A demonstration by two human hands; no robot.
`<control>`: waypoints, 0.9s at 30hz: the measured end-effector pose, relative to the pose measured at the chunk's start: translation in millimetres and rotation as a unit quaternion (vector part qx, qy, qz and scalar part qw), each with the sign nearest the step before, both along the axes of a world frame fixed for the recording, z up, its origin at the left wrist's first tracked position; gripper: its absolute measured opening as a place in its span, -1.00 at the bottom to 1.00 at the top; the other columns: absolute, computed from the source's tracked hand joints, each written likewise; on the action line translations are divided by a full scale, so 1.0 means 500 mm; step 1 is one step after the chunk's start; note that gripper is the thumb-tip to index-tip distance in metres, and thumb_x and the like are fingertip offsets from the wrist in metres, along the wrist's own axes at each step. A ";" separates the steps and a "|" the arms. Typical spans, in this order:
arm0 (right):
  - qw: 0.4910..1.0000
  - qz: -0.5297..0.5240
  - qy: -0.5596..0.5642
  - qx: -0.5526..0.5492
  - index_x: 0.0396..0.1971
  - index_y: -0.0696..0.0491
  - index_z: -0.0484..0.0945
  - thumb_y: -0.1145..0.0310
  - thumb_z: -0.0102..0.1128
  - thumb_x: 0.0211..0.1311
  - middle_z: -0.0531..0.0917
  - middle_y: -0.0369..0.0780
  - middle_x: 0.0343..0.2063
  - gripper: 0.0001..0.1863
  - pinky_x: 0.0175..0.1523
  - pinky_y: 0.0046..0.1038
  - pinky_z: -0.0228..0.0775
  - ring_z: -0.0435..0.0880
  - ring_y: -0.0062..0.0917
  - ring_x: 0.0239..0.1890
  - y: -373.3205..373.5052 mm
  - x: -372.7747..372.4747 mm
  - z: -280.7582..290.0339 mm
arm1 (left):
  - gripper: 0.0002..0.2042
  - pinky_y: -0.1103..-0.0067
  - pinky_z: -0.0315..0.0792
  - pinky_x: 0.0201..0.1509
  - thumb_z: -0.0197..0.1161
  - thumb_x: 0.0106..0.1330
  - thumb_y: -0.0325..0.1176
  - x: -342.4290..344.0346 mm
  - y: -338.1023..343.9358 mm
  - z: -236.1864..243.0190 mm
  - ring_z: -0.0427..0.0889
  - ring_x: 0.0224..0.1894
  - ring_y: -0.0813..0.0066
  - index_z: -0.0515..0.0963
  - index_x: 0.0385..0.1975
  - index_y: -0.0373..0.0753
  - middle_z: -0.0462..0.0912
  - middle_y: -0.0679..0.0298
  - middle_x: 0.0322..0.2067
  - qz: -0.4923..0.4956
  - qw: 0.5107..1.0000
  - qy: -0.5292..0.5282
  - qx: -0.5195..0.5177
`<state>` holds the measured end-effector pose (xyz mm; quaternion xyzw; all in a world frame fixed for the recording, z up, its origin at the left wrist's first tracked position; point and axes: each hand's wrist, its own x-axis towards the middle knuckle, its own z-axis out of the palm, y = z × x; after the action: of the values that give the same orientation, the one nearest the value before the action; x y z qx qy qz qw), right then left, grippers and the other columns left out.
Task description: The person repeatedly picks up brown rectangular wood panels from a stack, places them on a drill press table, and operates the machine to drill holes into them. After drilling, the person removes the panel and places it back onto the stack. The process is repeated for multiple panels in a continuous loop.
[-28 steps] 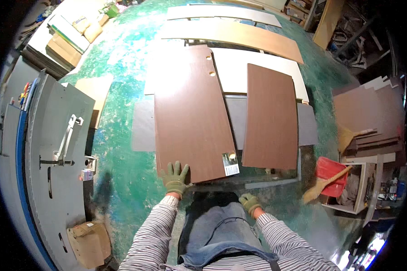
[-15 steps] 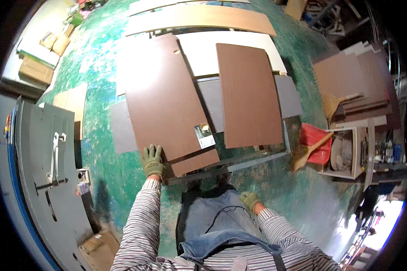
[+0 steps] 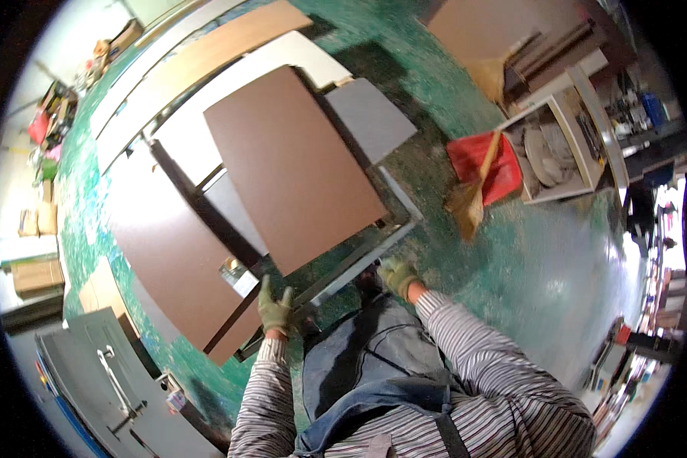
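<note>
left hand (image 3: 275, 308), in a green glove: fingers spread, nothing grasped; it was just beside the near right corner of the left brown panel (image 3: 168, 259); contact could not be made out. right hand (image 3: 398, 275), same glove: fingers loosely bent near the metal frame (image 3: 359, 263); could not tell whether it gripped anything. left brown panel lay flat and slanted, a label (image 3: 240, 278) at its near right corner. right brown panel (image 3: 294, 168) lay beside it, a dark gap between, partly over a white board (image 3: 309, 61) and a grey panel (image 3: 370, 118). to the right, on the green floor (image 3: 527, 252): red dustpan (image 3: 504, 175) with a broom (image 3: 472, 206) across it.
</note>
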<state>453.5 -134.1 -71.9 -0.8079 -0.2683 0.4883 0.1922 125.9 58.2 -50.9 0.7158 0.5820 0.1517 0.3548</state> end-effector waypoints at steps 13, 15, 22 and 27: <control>0.996 -0.022 0.054 0.067 0.51 0.08 -0.01 -0.08 0.19 0.26 0.08 0.02 0.49 -0.04 0.52 -0.16 -0.03 0.06 -0.06 0.52 0.251 0.260 -0.076 | -0.49 0.45 0.51 -0.39 0.60 -0.05 -0.10 0.170 0.193 -0.194 0.61 -0.41 0.44 0.58 -0.28 -0.39 0.67 0.15 -0.41 0.241 0.947 -0.001 -0.213; 0.999 0.017 -0.010 -0.037 0.50 0.14 -0.02 -0.07 0.20 0.30 0.08 0.08 0.48 -0.03 0.51 -0.18 -0.01 0.08 -0.08 0.51 0.268 0.267 -0.063 | -0.46 0.41 0.55 -0.26 0.60 -0.05 -0.06 0.225 0.185 -0.138 0.65 -0.34 0.38 0.59 -0.27 -0.40 0.69 0.12 -0.36 0.237 0.935 0.001 -0.264; 0.998 0.001 -0.069 -0.013 0.47 0.17 0.07 -0.04 0.23 0.27 0.20 0.09 0.43 -0.07 0.47 -0.21 0.08 0.18 -0.08 0.47 0.278 0.245 -0.095 | -0.48 0.42 0.52 0.04 0.46 0.13 -0.28 0.221 0.125 -0.095 0.69 -0.05 0.27 0.54 0.12 -0.28 0.72 0.14 -0.07 0.231 0.950 -0.014 -0.212; 0.999 0.011 -0.036 -0.030 0.45 0.21 0.10 0.07 0.23 0.27 0.24 0.09 0.41 -0.13 0.45 -0.22 0.12 0.22 -0.08 0.45 0.262 0.250 -0.042 | -0.52 0.45 0.51 0.08 0.31 0.19 -0.48 0.237 0.081 -0.027 0.68 -0.01 0.33 0.51 0.16 -0.28 0.70 0.17 -0.01 0.228 0.952 -0.005 -0.206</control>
<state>578.7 -3.0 -92.8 -0.8275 -0.2686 0.4688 0.1527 244.3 98.8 -64.2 0.4745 0.7466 0.1089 0.4534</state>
